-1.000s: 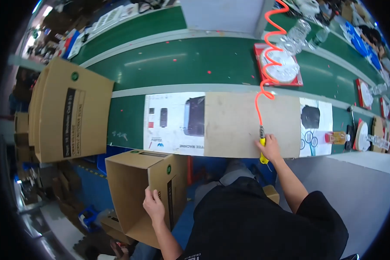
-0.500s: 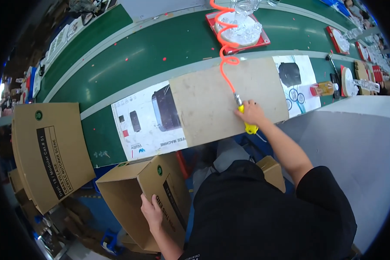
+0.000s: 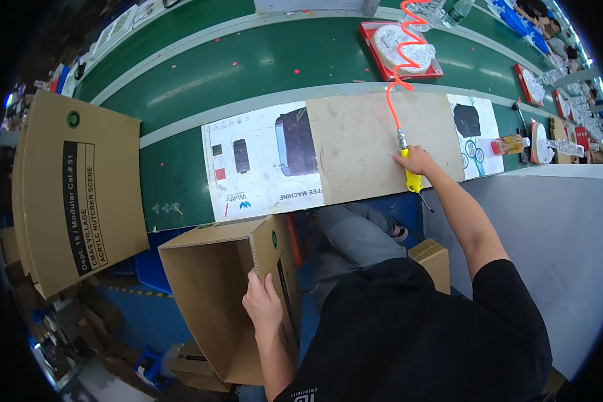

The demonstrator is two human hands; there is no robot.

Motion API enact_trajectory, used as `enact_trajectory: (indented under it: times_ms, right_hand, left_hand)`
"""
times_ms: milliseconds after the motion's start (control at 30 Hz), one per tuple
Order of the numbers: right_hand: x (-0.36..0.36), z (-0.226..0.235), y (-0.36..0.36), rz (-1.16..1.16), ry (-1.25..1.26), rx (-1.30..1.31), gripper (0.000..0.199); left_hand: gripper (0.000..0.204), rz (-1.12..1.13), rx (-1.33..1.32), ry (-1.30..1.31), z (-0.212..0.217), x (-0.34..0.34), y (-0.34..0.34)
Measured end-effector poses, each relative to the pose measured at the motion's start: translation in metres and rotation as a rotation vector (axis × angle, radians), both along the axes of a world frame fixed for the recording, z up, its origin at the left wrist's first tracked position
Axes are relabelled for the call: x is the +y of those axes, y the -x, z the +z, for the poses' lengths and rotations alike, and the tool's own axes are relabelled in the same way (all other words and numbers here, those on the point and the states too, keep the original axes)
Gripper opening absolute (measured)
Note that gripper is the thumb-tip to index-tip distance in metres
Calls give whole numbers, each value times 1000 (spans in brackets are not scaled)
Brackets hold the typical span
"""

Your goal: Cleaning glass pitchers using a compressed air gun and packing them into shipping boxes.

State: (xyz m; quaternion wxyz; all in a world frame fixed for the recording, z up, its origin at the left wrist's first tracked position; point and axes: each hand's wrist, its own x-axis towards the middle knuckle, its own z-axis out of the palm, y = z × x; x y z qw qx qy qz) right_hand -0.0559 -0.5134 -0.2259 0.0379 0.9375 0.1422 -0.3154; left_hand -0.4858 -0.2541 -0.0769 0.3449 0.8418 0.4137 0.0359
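Note:
My left hand (image 3: 262,301) grips the edge of an open cardboard box (image 3: 204,285), thumb and fingers on either side of the wall. The box lies on its side below the bench front, with its opening facing left. My right hand (image 3: 417,161) is closed around a yellow air blow gun (image 3: 414,182) with a thin bent nozzle. An orange coiled hose (image 3: 393,100) runs from the gun's metal fitting up over the bench. Under the gun is a flat sheet of cardboard (image 3: 368,147) with printed white panels at both ends.
A tall carton (image 3: 104,194) stands at the left. On the green bench (image 3: 268,60) are a red tray (image 3: 432,70) with a white disc and clear plastic, and a bottle of amber liquid (image 3: 512,144). A small carton (image 3: 432,264) stands below, near my legs.
The view has shifted, so the bench and boxes sit farther right. My left hand keeps its grip on the box edge. My right hand still holds the air blow gun.

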Motion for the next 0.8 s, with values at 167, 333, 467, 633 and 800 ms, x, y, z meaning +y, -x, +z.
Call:
enact_trajectory:
  times_ms: [167,333,467,633,800]
  right_hand:
    - [6,3,-2,-11,17,45,88]
    - [-2,-6,-3,-38,9,-4,87]
    - [2,-6,-4,-17,-2,3,86]
    - [-3,-7,-11,-64,4,62,88]
    - [2,-6,-8,-39,3,26,87]
  left_hand:
    - [18,-12,1,1,1,5,6]
    - [20,-46,-22,-45,-6,3,7]
    - [23,-61,-36,-67,-4,5,9]
    - [25,-94,-35,-70,-6,6,7]
    - [26,-98,-28,-72,-6,7,12]
